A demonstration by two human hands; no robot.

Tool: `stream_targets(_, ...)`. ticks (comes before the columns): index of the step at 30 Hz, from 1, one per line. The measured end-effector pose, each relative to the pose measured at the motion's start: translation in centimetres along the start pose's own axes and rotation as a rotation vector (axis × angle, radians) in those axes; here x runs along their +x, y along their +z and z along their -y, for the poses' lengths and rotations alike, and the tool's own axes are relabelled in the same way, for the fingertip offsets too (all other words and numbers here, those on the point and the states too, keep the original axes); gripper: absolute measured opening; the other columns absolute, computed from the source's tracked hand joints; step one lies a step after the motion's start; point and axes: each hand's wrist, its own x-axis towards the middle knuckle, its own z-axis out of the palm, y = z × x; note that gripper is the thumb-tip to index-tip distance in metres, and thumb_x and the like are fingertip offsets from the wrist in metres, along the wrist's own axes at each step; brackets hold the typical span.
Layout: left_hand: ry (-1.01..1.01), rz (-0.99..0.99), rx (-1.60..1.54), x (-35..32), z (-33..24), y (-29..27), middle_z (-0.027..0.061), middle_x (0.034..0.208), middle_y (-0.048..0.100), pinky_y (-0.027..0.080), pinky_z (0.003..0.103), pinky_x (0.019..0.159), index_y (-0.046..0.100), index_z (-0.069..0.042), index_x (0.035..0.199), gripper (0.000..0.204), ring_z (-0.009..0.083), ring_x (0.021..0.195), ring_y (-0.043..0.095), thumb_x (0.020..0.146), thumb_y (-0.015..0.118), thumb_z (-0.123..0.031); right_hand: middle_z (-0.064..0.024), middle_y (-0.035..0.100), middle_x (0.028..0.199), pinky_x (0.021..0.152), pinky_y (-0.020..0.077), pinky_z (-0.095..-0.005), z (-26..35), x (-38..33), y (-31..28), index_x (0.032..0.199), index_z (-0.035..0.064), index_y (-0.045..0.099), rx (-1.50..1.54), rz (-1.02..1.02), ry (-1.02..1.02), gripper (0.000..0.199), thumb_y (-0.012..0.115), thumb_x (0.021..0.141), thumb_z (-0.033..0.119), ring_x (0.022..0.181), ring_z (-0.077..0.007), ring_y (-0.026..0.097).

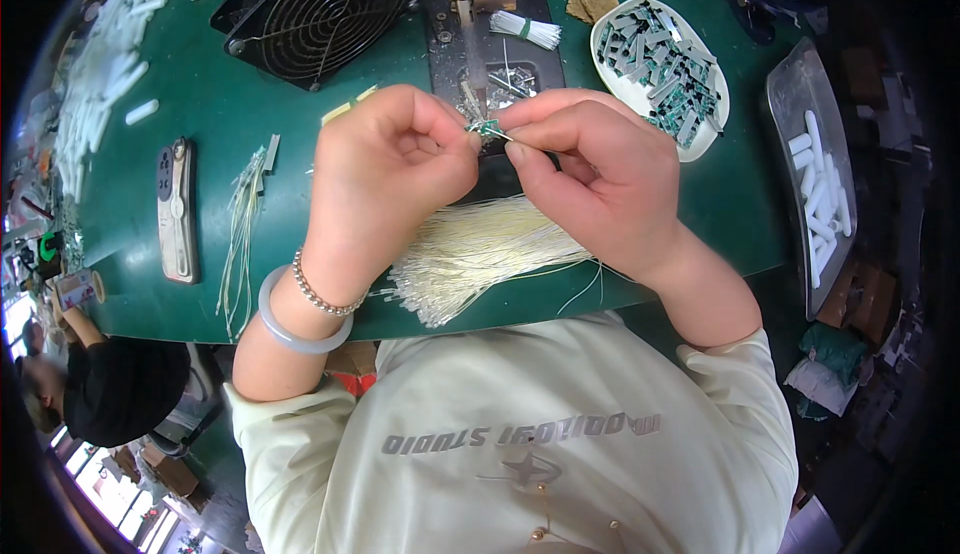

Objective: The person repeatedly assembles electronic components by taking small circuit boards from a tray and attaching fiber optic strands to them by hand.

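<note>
A small green circuit board (487, 128) is pinched between the thumb and forefinger of my left hand (395, 154). My right hand (598, 164) meets it from the other side, its fingers closed on a thin wire (506, 136) whose end reaches the board. Just above the board, the pointed end of a mounted soldering iron (474, 59) comes down and seems to touch it or nearly so. Below my hands lies a wide bundle of pale yellow wires (490, 249). My fingertips hide part of the board and the joint.
Behind stand a black fan (315, 14) and a tied wire bundle (527, 29). A white bowl (722, 104) of small boards is at the right, beyond it a tray (790, 94) with white tubes. Leftward lie loose wires (240, 224), a grey-white tool (178, 209) and many white tubes (95, 94).
</note>
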Motion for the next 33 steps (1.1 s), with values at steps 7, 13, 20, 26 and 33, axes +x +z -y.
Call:
stream_targets(7,0.057,-0.013,0.031,-0.2,-0.2,0.5,0.0013,0.077,0.061,0.048,0.017,0.059,0.056,0.001,0.075,0.011,0.0040,0.066,0.058,0.074,0.066,0.006,-0.0071,0.066,0.092,0.045,0.0357,-0.0147,0.1,0.1,0.0,0.082,0.0014,0.065,-0.083,-0.018,-0.035,0.008,0.068,0.076,-0.002,0.053,0.0004,0.044)
stream_targets(13,0.072,-0.023,0.005,-0.3,0.1,0.6,0.0018,0.078,0.061,0.048,0.017,0.059,0.056,0.001,0.074,0.011,0.0042,0.066,0.057,0.074,0.066,0.006,-0.0058,0.064,0.092,0.050,0.0380,-0.0144,0.2,0.0,-0.3,0.086,-0.0007,0.061,0.113,0.054,0.233,0.009,0.065,0.079,-0.004,0.059,0.0015,0.046)
stream_targets(20,0.135,0.030,0.119,-0.9,0.3,0.9,0.0047,0.080,0.058,0.051,0.020,0.060,0.057,0.001,0.075,0.011,0.0081,0.068,0.059,0.072,0.066,0.007,-0.0042,0.060,0.087,0.061,0.0438,-0.0155,-0.2,0.4,-0.3,0.088,0.0001,0.053,0.647,0.064,0.602,0.015,0.064,0.080,-0.007,0.070,-0.0023,0.053)
stream_targets(26,0.197,0.039,0.180,-1.1,0.4,1.2,0.0068,0.080,0.058,0.053,0.022,0.062,0.057,0.001,0.077,0.012,0.0118,0.069,0.061,0.072,0.067,0.006,-0.0031,0.059,0.086,0.066,0.0467,-0.0171,-0.2,0.4,-0.3,0.087,0.0005,0.053,0.683,0.071,0.627,0.016,0.064,0.079,-0.007,0.075,-0.0048,0.056)
stream_targets(33,0.118,0.011,0.096,-1.2,0.3,1.3,0.0062,0.080,0.058,0.052,0.021,0.062,0.057,0.002,0.078,0.011,0.0101,0.068,0.060,0.075,0.066,0.005,-0.0015,0.058,0.082,0.063,0.0452,-0.0163,0.0,0.5,-0.3,0.086,0.0005,0.053,0.653,0.082,0.631,0.015,0.065,0.080,-0.006,0.073,-0.0034,0.054)
